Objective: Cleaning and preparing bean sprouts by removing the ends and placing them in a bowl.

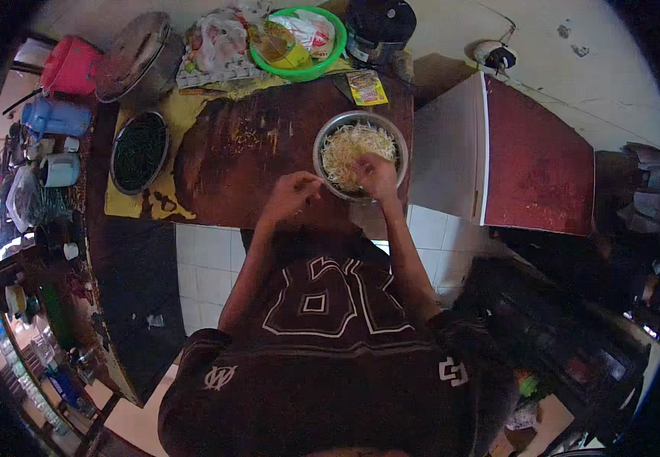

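Note:
A round metal bowl [318,153] holding pale bean sprouts [358,139] stands near the right end of the worn wooden table [233,165]. My right hand [378,176] reaches over its near side, fingers bent down onto the sprouts. Those fingertips are partly hidden and blurred, so a grip on any sprouts cannot be made out. Just left of the bowl, my left hand [297,191] hovers by the table's front with curled fingers. Whether something small sits between them is unclear.
A metal dish of dark green cut vegetables [140,149] sits at the left. Behind are a large lidded pot [135,57], an egg tray [215,74], a green basin [338,48], a yellow sachet [366,88] and a black appliance [381,25]. A red-topped cabinet [536,165] stands right.

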A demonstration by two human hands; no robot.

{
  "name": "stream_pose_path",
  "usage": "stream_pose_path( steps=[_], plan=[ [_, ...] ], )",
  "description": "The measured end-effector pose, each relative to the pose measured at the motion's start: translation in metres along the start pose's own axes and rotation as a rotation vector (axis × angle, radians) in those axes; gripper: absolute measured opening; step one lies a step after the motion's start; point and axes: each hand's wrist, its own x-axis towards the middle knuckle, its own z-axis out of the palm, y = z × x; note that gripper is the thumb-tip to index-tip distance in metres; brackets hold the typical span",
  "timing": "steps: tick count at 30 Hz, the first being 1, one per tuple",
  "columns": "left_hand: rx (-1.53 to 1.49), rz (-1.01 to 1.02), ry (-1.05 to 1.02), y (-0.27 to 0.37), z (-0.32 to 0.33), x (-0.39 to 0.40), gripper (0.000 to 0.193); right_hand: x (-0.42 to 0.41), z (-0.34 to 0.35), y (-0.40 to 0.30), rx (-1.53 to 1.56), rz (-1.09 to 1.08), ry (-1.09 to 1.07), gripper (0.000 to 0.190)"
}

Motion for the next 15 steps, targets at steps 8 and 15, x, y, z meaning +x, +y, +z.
stream_pose_path(
  steps=[8,15],
  plan=[
    [-0.074,0.179,0.025,0.018,0.007,0.013,0.03,0.001,-0.031,-0.065,0.471,-0.071,-0.202,0.012],
    [0.149,0.287,0.08,0.04,0.001,0.014,0.023,-0.001,-0.043,-0.106,0.437,-0.276,-0.083,0.012]
  ],
)
